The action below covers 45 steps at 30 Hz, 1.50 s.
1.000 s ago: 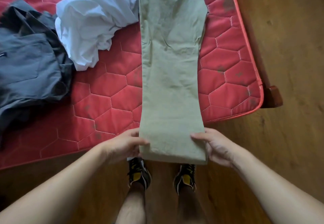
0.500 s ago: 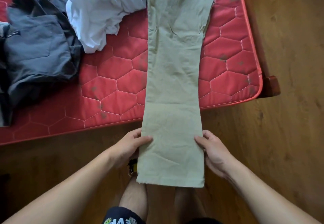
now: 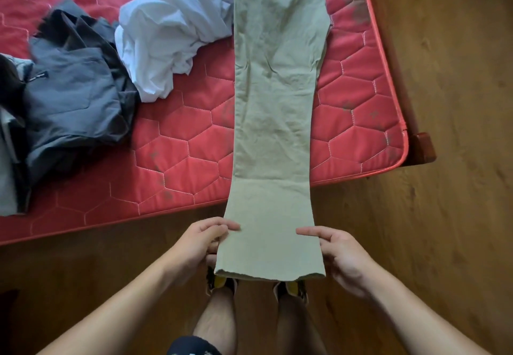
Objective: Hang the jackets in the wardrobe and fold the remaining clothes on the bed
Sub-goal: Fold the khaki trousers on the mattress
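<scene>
Light khaki trousers (image 3: pixel 274 110) lie lengthwise on the red quilted mattress (image 3: pixel 180 157), legs stacked, with the cuff end held out past the bed's near edge. My left hand (image 3: pixel 204 239) pinches the left side of the cuff end, thumb on top. On the right side my right hand (image 3: pixel 337 253) grips the same way. A crumpled white garment (image 3: pixel 172 35) lies on the mattress left of the trousers. Further left sits a dark grey garment (image 3: pixel 72 99).
Wooden floor (image 3: pixel 449 188) surrounds the bed at the right and front. A wooden bed-frame corner (image 3: pixel 423 146) juts out at the mattress's near right corner. My feet in dark shoes (image 3: pixel 222 282) stand under the held cuffs.
Both hands have drawn the cuff end farther off the mattress toward me, then lifted it slightly. The view has shifted, showing more of the bed's left side.
</scene>
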Each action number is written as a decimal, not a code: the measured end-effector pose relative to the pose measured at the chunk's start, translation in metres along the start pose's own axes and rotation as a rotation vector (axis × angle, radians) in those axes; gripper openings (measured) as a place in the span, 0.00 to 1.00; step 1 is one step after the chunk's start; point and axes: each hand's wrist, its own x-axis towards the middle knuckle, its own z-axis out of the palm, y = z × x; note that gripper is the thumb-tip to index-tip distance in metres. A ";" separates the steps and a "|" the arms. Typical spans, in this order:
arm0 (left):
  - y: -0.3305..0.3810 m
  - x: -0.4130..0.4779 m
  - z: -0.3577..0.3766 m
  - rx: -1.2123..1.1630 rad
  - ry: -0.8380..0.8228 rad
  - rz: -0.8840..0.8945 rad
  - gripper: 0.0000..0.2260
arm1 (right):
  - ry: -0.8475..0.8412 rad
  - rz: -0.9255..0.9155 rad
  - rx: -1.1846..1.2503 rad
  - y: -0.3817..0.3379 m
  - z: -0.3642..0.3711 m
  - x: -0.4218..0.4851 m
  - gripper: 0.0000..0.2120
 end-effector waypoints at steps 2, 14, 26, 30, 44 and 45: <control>0.037 0.007 -0.008 -0.058 -0.094 0.001 0.12 | -0.052 -0.085 -0.001 -0.039 -0.006 0.001 0.12; 0.163 0.173 -0.024 0.071 -0.011 0.090 0.13 | 0.173 -0.224 -0.140 -0.179 -0.027 0.158 0.16; 0.067 0.160 0.010 0.041 0.146 0.059 0.12 | 0.301 -0.256 -0.505 -0.088 -0.054 0.169 0.05; 0.059 0.155 0.028 0.062 0.070 -0.026 0.16 | 0.363 -0.199 -0.696 -0.077 -0.062 0.157 0.03; 0.151 0.261 0.017 0.741 0.489 0.715 0.15 | 0.632 -0.573 -1.595 -0.171 -0.043 0.249 0.34; 0.150 0.261 0.014 0.705 0.485 0.711 0.15 | 0.619 -0.570 -1.605 -0.170 -0.045 0.250 0.34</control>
